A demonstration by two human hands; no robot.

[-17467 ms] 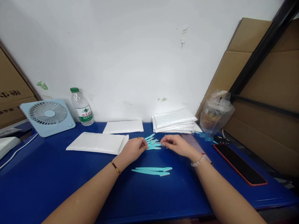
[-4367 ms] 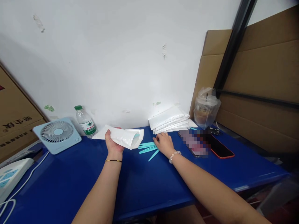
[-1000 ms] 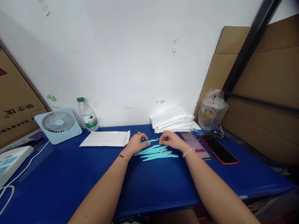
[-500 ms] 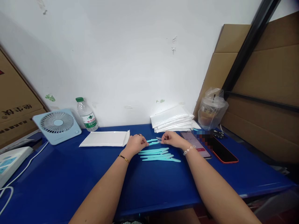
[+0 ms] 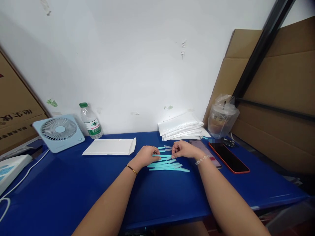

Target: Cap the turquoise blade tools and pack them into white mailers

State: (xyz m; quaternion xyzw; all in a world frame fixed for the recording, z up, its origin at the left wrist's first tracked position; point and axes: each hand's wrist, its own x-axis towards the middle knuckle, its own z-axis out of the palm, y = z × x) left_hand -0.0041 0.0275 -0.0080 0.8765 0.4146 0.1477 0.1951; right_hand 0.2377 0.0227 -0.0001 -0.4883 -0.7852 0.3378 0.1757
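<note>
Both hands pinch one slim turquoise eyebrow razor (image 5: 162, 155), which lies level between them low over the table. My left hand (image 5: 147, 155) is closed at its left end, and my right hand (image 5: 185, 149) is closed at its right end, by the pale tip. Several more turquoise razors (image 5: 163, 166) lie side by side just in front of the hands, their ends uneven. Behind the fingers lie a couple of other razors (image 5: 161, 147) with clear, greyish tips, partly hidden by my left hand.
A white padded envelope (image 5: 108, 147) lies left on the blue table (image 5: 98, 183). White envelopes (image 5: 180, 126) are stacked by the wall. Left stand a water bottle (image 5: 91, 121) and a fan (image 5: 59, 132); right are two phones (image 5: 230, 159) and a bagged drink cup (image 5: 221, 118).
My hands have left the razors at the back and moved slightly toward me. They now pinch a razor from the nearer group, one hand at each end.
</note>
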